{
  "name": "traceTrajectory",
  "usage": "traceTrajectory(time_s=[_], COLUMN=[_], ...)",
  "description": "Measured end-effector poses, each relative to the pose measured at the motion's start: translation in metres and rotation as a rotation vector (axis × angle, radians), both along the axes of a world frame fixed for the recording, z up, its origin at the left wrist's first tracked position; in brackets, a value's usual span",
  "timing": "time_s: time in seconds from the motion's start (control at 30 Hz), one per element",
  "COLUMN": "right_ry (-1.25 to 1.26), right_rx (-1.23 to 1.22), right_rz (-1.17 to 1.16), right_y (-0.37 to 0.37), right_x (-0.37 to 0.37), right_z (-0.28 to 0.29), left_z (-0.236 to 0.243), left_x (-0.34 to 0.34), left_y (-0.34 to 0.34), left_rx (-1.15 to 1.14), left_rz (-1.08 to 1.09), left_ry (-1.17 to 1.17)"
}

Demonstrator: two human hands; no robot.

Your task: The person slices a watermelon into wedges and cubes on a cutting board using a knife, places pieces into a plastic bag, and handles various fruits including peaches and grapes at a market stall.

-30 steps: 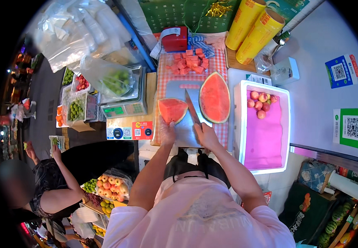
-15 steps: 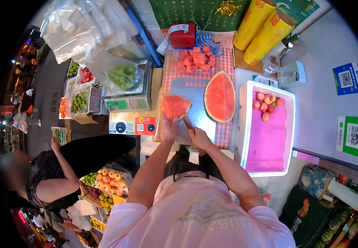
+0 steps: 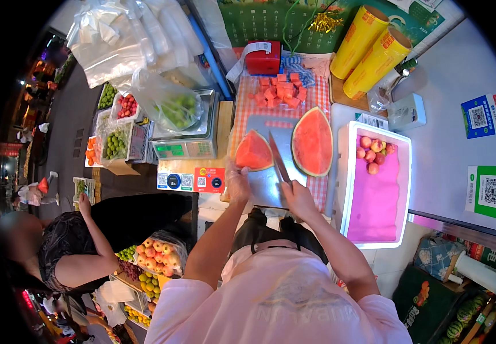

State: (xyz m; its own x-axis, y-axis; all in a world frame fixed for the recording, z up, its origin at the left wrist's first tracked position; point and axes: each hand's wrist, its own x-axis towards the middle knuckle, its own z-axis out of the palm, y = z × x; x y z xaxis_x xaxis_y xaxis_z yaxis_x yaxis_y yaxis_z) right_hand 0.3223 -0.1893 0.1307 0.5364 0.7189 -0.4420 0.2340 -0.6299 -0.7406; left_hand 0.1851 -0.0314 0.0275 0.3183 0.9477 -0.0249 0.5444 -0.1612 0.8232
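Resting on the metal cutting board (image 3: 265,189) is a watermelon wedge (image 3: 253,151); my left hand (image 3: 238,184), in what looks like a clear plastic glove, grips its near end. My right hand (image 3: 297,196) is closed round the handle of a long knife (image 3: 278,158), its blade lying just right of the wedge, pointing away from me. Farther right on the board lies a bigger cut watermelon piece (image 3: 311,141), red side up. A pile of watermelon cubes (image 3: 280,90) sits beyond, on red checked cloth (image 3: 317,183).
Left stand a scale (image 3: 185,149) under bagged green fruit (image 3: 176,110) and fruit crates (image 3: 114,143). A white box (image 3: 374,241) with peaches is right. Behind are a red device (image 3: 262,57) and yellow film rolls (image 3: 376,60). A co-worker (image 3: 76,249) is at lower left.
Since half a second ago, the knife blade has swung out from beside my left fingers to point forward, right of the wedge. The whole view has shifted, the counter appearing farther right.
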Motion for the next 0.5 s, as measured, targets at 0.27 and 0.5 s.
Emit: traceTrajectory(time_s=[0.27, 0.5], right_ry=[-0.126, -0.078], right_rx=[-0.054, -0.175], right_rz=[0.088, 0.152], right_y=[0.056, 0.062], right_x=[-0.024, -0.051], right_z=[-0.019, -0.062], left_z=[0.01, -0.009], left_x=[0.002, 0.004], left_y=[-0.004, -0.005], left_rx=[-0.117, -0.172], left_rz=[-0.062, -0.076], left_ry=[0.007, 0.04])
